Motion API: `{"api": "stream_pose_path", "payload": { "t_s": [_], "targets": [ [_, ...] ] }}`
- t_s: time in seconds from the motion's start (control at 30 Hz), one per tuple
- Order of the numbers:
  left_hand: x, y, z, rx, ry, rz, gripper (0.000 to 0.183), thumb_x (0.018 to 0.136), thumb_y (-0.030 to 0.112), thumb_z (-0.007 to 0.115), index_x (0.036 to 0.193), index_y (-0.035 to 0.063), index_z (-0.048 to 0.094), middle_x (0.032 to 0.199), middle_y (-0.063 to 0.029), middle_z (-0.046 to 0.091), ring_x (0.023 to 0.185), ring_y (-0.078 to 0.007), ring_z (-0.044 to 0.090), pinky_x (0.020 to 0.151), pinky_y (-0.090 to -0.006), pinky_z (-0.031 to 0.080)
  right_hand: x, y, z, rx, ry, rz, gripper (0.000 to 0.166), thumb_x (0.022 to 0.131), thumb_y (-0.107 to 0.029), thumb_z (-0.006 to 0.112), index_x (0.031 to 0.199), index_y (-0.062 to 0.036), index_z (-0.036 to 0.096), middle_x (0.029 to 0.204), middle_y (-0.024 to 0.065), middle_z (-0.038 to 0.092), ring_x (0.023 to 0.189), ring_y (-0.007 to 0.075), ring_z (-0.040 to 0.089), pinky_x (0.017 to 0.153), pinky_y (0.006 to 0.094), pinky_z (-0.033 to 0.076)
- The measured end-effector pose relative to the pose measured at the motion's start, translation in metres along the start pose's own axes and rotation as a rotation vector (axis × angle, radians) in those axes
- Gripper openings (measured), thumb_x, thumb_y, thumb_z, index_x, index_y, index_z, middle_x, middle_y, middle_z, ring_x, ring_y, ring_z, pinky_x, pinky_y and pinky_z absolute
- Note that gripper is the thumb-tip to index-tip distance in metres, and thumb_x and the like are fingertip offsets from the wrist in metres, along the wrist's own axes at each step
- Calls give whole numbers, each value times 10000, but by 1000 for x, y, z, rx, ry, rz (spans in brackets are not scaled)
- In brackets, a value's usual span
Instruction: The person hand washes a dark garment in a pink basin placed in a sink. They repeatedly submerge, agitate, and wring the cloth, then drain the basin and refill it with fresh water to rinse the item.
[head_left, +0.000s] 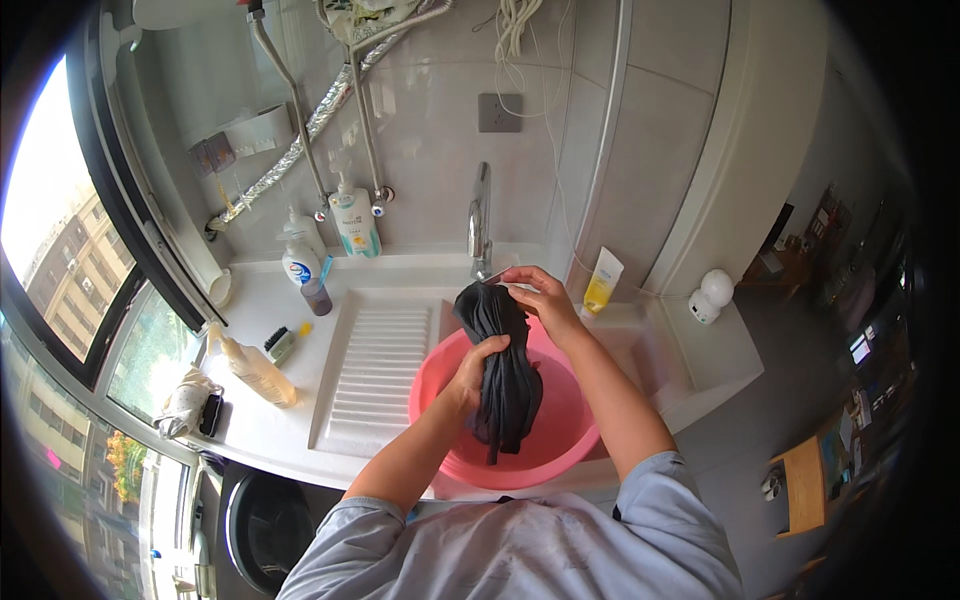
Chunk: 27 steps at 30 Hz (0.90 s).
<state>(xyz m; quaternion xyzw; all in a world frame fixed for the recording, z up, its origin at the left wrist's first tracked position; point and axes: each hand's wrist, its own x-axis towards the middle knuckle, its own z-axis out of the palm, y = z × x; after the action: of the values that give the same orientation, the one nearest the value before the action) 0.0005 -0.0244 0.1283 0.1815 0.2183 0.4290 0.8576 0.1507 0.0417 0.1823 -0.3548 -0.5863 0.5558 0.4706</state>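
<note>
A dark grey wet-looking cloth garment (504, 375) hangs in a gathered bundle over a pink plastic basin (431, 375). My left hand (474, 367) grips the bundle around its middle, thumb across the front. Above it, my right hand (541, 296) is at the top of the cloth, beside the chrome faucet (478, 225). Its fingertips meet a thin edge that looks like the faucet lever (498, 275); whether they pinch it is unclear. The garment's lower end hangs inside the basin, which stands in the sink beside a ribbed washboard (382, 367).
Left on the counter are a pump bottle of amber liquid (259, 371), a scrub brush (280, 345), a cup with a toothbrush (316, 296) and a Pantene bottle (355, 221). At right stand a yellow-white tube (602, 281) and a small white camera (711, 295). A window (67, 262) borders the left.
</note>
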Motion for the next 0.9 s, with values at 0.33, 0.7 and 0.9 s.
{"api": "stream_pose_path", "payload": {
  "t_s": [0.33,0.7,0.9],
  "targets": [
    [11,-18,9,-39,-443,-64,468,764,350,600,1061,0,505,747,-94,517,713,-235,522,751,-356,452,-14,25,15,1009,-448,-35,525,871,-520,512,1207,-117,484,1235,175,508,1082,273,549,892,400,470],
    [10,-16,25,365,138,-142,344,720,254,723,944,42,570,721,-74,592,551,-191,572,523,-310,492,8,30,-12,134,-105,131,135,709,-92,652,690,-60,522,663,10,539,658,120,549,605,260,449],
    [18,-18,26,516,226,-74,333,712,199,722,966,38,577,764,-57,600,590,-168,581,554,-304,500,15,46,-9,-331,42,-45,171,654,-122,662,674,-16,529,640,57,553,635,139,545,613,282,438]
  ]
}}
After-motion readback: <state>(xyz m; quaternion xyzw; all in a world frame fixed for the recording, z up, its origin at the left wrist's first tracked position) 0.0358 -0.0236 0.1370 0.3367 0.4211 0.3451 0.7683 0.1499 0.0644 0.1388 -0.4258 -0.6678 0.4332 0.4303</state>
